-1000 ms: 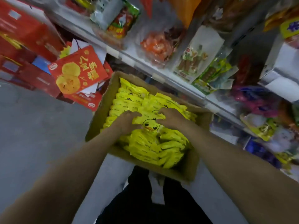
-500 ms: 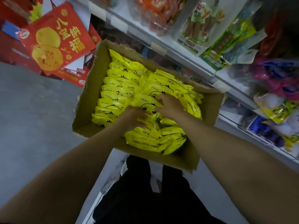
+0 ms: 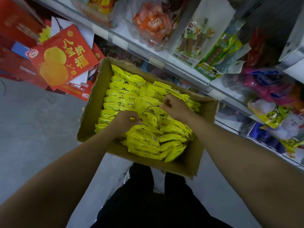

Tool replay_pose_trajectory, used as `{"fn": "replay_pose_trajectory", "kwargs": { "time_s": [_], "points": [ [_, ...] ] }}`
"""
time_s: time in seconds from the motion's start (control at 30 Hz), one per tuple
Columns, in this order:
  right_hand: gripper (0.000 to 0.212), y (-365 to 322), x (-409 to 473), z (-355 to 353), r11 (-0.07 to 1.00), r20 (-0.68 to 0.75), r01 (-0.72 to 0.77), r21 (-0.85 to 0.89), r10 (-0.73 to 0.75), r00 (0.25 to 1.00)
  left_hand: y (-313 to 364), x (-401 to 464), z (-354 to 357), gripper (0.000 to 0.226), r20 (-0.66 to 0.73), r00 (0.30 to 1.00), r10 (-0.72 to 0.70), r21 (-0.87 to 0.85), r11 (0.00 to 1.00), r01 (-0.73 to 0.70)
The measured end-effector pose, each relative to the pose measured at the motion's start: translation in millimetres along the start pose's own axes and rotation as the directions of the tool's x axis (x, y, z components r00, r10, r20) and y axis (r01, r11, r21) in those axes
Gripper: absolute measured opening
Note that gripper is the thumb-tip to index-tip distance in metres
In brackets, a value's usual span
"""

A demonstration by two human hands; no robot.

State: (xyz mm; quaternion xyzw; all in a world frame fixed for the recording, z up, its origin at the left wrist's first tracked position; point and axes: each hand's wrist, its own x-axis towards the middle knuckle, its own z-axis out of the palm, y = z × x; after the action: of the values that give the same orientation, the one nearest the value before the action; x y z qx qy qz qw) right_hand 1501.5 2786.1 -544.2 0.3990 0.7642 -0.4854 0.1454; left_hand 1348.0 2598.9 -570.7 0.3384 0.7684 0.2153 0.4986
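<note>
Currently my left hand [image 3: 126, 120] is curling its fingers over the near-left edge of a flat yellow plastic snack packet printed with a duck face [image 3: 152, 115]. My right hand [image 3: 176, 107] is pinching the far-right corner of the same packet, fingers bent tight. Both hands are thus grasping one packet, which is lying face-up on top of the stock in the middle of the box, not yet lifted clear.

Around it, the open brown cardboard box [image 3: 92, 102] is holding matching yellow packets [image 3: 121, 96]. They are standing on edge in rows along the left side and lying in a looser heap towards my body. No gap is showing in the rows, so I am judging the box as nearly full. The unpacking looks to be at its very start, with almost all the stock left to handle.

Beyond the box, the white metal shelf [image 3: 164, 63] on my right is carrying assorted bagged snacks. A yellow bag with a similar print [image 3: 269, 116] is sitting lower down, too blurred to confirm a match. To my left, a red cardboard gift box with gold circles [image 3: 62, 63] is leaning above the grey floor [image 3: 32, 129].
</note>
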Motion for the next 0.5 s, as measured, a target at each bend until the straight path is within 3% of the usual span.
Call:
{"fn": "replay_pose_trajectory", "kwargs": {
  "time_s": [0.33, 0.5],
  "points": [
    [0.041, -20.6, -42.8, -55.3, 0.985, -0.197, 0.055, 0.163, -0.022, 0.980, 53.1, -46.0, -24.3, 0.019, -0.057, 0.998, -0.006, -0.208, 0.978, -0.006],
    [0.048, -17.2, -83.3, -100.6, 0.944, -0.299, 0.050, 0.327, 0.053, 0.953, 100.6, -74.6, -5.3, 0.037, -0.073, 0.994, -0.079, -0.404, 0.914, 0.043]
  ]
}}
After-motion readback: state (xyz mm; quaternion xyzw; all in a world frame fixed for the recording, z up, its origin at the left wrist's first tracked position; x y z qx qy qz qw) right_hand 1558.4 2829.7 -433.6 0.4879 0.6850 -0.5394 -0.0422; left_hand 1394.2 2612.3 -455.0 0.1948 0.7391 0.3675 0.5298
